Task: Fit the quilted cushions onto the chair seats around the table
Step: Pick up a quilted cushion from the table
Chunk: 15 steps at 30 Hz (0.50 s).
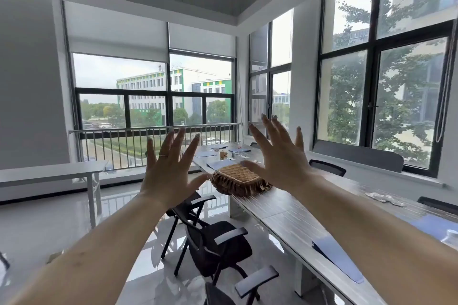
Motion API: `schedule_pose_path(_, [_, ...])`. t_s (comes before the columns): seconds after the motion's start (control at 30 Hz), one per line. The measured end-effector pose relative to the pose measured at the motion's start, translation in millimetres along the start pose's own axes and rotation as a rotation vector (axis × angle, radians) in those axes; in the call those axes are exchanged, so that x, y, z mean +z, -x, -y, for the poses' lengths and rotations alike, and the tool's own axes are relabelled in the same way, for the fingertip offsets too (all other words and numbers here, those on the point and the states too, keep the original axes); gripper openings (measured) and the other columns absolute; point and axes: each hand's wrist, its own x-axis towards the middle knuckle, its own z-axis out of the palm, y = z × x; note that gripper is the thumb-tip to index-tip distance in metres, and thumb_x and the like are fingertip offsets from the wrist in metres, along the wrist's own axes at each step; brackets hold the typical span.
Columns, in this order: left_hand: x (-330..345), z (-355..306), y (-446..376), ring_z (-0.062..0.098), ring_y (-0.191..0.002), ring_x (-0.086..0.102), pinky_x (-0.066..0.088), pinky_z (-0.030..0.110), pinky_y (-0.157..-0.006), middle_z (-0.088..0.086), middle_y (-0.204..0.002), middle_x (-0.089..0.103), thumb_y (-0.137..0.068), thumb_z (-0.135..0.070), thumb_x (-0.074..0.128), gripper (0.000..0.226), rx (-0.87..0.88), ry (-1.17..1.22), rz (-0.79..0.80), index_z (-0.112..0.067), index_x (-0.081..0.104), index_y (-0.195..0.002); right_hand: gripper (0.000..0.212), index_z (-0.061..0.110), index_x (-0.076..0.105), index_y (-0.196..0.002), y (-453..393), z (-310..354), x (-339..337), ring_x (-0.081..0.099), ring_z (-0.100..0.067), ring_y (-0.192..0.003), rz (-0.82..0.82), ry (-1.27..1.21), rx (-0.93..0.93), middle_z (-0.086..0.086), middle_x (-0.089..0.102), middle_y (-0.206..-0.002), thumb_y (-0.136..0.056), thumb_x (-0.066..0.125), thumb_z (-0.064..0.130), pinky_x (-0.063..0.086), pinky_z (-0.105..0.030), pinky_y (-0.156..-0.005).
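Two bare hands raised, fingers spread wide, over a long counter.
Left hand and right hand both fully open, each grip holding nothing. Between them, farther off, a tan quilted cushion lying on the counter's left edge. Black chairs near, left of the counter, seats bare.

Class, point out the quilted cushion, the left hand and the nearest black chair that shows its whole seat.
Cushion (235, 173), head view, on its quilted top.
Left hand (166, 176), head view, middle of its back.
Chair (218, 240), head view, on its black seat.
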Motion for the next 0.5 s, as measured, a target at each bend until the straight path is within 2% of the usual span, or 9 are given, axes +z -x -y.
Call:
schedule_pose_path(0.07, [2,4,6,0.025,-0.146,-0.017,-0.019,0.053,-0.111,0.005,-0.158,-0.021,-0.063,-0.085,-0.020,0.099,-0.002,-0.021,0.000,-0.030,-0.024,-0.144,0.090,0.036,-0.017,-0.148,-3,4,6,-0.013,-0.021,-0.148,0.006,0.006,-0.043,0.001,-0.022,-0.159,-0.082,0.028,0.077,-0.009,-0.057,-0.112])
schedule_pose_path(0.17, [15,17,23,0.026,-0.147,-0.015,-0.022,0.053,-0.109,0.004,-0.156,-0.024,-0.061,-0.086,-0.022,0.097,-0.049,-0.048,-0.006,-0.033,-0.028,-0.142,0.090,0.037,-0.020,-0.146,-5,18,33,-0.012,-0.022,-0.148,0.008,-0.014,-0.093,0.002,-0.026,-0.155,-0.079,0.022,0.080,-0.007,-0.059,-0.113])
schedule_pose_path(0.27, [31,30,44,0.026,-0.148,-0.014,-0.026,0.051,-0.106,0.003,-0.155,-0.025,-0.067,-0.085,-0.008,0.092,-0.090,-0.067,0.043,-0.033,-0.030,-0.140,0.090,0.037,-0.017,-0.148,-7,39,64,-0.010,-0.023,-0.148,0.041,-0.037,-0.148,0.001,-0.023,-0.158,-0.079,0.019,0.082,-0.003,-0.062,-0.114])
schedule_pose_path(0.33, [46,47,60,0.026,-0.148,-0.014,-0.028,0.051,-0.104,0.003,-0.154,-0.026,-0.070,-0.083,-0.002,0.090,-0.118,-0.104,0.093,-0.034,-0.034,-0.137,0.090,0.037,-0.017,-0.148,-9,60,89,-0.012,-0.023,-0.148,0.081,-0.052,-0.193,0.003,-0.028,-0.153,-0.077,0.015,0.082,-0.002,-0.063,-0.114])
schedule_pose_path(0.4, [59,68,70,0.027,-0.148,-0.014,-0.025,0.054,-0.107,0.005,-0.156,-0.023,-0.071,-0.082,0.000,0.089,-0.137,-0.141,0.115,-0.032,-0.031,-0.139,0.091,0.037,-0.016,-0.149,-12,80,112,-0.013,-0.024,-0.148,0.102,-0.073,-0.243,0.003,-0.030,-0.151,-0.074,0.013,0.081,-0.004,-0.063,-0.113])
schedule_pose_path(0.5, [75,99,74,0.028,-0.148,-0.013,-0.019,0.056,-0.109,0.004,-0.155,-0.023,-0.075,-0.082,0.005,0.090,-0.192,-0.160,0.123,-0.031,-0.026,-0.142,0.090,0.037,-0.014,-0.149,-30,107,144,-0.014,-0.024,-0.148,0.132,-0.096,-0.290,0.000,-0.020,-0.160,-0.077,0.018,0.080,-0.004,-0.063,-0.114])
